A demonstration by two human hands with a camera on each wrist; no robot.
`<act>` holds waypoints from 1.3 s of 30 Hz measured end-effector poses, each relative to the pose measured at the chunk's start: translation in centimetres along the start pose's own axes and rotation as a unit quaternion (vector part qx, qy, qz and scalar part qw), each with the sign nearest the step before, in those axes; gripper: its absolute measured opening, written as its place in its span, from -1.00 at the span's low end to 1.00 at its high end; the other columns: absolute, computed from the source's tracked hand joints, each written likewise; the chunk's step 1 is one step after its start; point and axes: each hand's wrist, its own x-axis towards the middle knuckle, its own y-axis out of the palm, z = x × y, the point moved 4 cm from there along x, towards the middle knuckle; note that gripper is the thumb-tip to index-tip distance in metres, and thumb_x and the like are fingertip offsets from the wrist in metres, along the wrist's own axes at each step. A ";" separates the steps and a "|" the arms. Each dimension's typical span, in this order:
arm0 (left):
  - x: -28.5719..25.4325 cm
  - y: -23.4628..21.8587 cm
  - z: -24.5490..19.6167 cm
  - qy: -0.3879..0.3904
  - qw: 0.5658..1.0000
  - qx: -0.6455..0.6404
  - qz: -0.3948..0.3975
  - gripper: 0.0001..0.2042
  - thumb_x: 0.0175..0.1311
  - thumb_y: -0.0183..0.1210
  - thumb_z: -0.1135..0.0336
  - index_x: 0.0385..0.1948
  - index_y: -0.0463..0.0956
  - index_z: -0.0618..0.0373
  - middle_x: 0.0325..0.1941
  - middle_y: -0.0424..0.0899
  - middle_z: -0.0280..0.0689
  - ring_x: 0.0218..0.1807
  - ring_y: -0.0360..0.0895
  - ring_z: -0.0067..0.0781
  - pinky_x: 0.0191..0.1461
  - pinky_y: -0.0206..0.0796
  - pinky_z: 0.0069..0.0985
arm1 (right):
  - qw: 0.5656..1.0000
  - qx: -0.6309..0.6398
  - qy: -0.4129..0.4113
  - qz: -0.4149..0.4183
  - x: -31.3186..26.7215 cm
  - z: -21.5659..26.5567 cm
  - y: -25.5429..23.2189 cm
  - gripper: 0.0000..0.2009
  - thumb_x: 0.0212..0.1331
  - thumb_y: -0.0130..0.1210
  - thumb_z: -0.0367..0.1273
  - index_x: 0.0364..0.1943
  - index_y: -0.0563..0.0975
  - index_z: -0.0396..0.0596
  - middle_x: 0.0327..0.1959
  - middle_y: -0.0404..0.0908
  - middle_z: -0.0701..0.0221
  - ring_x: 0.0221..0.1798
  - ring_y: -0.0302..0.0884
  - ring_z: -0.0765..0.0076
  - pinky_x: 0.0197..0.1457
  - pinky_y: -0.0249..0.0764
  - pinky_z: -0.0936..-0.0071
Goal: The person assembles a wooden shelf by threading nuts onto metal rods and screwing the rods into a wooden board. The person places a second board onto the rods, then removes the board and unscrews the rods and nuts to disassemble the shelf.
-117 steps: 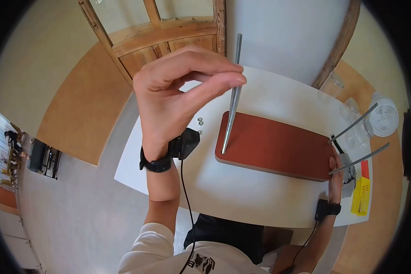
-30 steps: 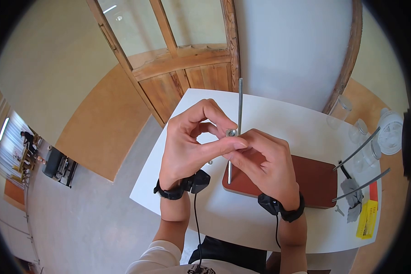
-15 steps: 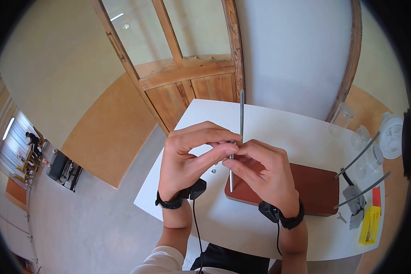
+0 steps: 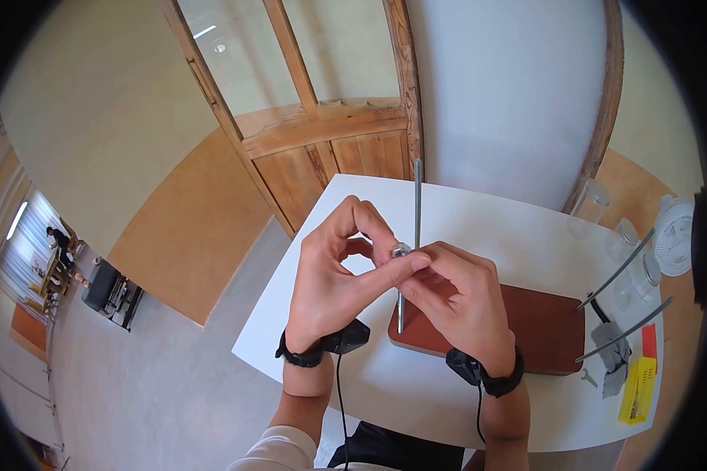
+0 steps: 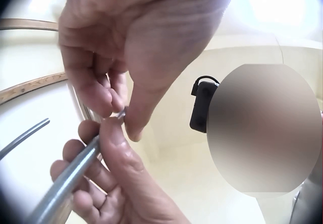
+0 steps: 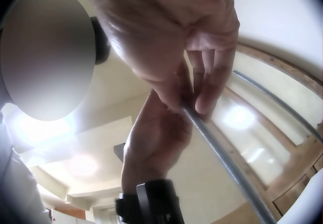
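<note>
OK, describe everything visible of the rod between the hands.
The rod is slim, grey and metallic, with thread-like ridges. It stands roughly upright at the near left corner of the red-brown slab. The right hand pinches it near the top; the left hand pinches a shiny nut at its upper end. Its upper part is mostly hidden.

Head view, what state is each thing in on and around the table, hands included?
Left hand, pinching the nut
Right hand, gripping the near-left rod
Nut, at that rod's top; whether threaded on, unclear
Near-left rod, upright
Other rods, standing
Board, lying flat on the table
Spanner, lying flat
Cloth, crumpled
Basket, upright; contents unclear
Jars, upright
Fan, on or off unclear
</note>
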 end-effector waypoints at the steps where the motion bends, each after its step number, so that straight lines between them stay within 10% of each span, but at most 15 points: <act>1: -0.1 -0.2 0.2 -0.013 1.000 -0.007 -0.003 -0.78 0.11 0.53 0.46 -0.35 0.60 0.17 -0.36 0.67 -0.41 -0.34 0.59 -0.66 -0.25 0.46 -0.65 | 1.000 0.019 0.007 -0.005 0.0 -0.1 0.0 -0.85 0.26 0.35 -0.42 -0.19 0.65 -0.20 -0.34 0.69 0.32 -0.43 0.72 0.36 -0.36 0.59 0.46; 11: 0.0 -0.6 -0.7 -0.009 0.996 0.067 -0.066 -0.88 0.25 0.37 0.52 -0.21 0.77 0.24 -0.36 0.75 -0.30 -0.32 0.65 -0.61 -0.26 0.46 -0.65 | 0.996 0.075 0.038 -0.016 0.0 0.2 -0.1 -0.82 0.27 0.33 -0.46 -0.13 0.60 -0.23 -0.35 0.69 0.34 -0.31 0.73 0.44 -0.27 0.65 0.49; 20: -0.2 0.8 -1.4 0.122 0.957 0.262 -0.027 -0.64 0.06 0.29 0.70 -0.06 0.75 0.23 -0.34 0.76 -0.20 -0.28 0.70 -0.37 -0.19 0.49 -0.52 | 0.979 -0.043 -0.136 -0.147 -0.3 2.0 0.2 -0.70 0.14 0.37 -0.62 -0.03 0.65 -0.17 -0.06 0.64 0.30 -0.31 0.62 0.47 -0.44 0.48 0.52; 33: -0.7 0.5 -1.2 0.152 0.950 0.272 -0.026 -0.53 0.09 0.28 0.65 0.12 0.65 0.20 -0.23 0.76 -0.20 -0.29 0.72 -0.20 -0.25 0.56 -0.43 | 0.968 -0.034 -0.060 -0.240 0.7 2.0 2.3 -0.78 0.11 0.40 -0.58 -0.17 0.62 -0.21 -0.25 0.70 0.34 -0.26 0.73 0.44 -0.26 0.63 0.54; 39: -1.2 0.3 -3.0 0.161 0.964 0.209 -0.012 -0.55 0.15 0.14 0.78 0.11 0.67 0.30 0.03 0.79 -0.08 -0.01 0.77 -0.21 0.06 0.59 -0.45 | 0.966 0.097 -0.024 -0.238 0.6 1.9 2.4 -0.82 0.17 0.32 -0.65 -0.17 0.60 -0.25 -0.23 0.72 0.39 -0.25 0.73 0.53 -0.37 0.57 0.64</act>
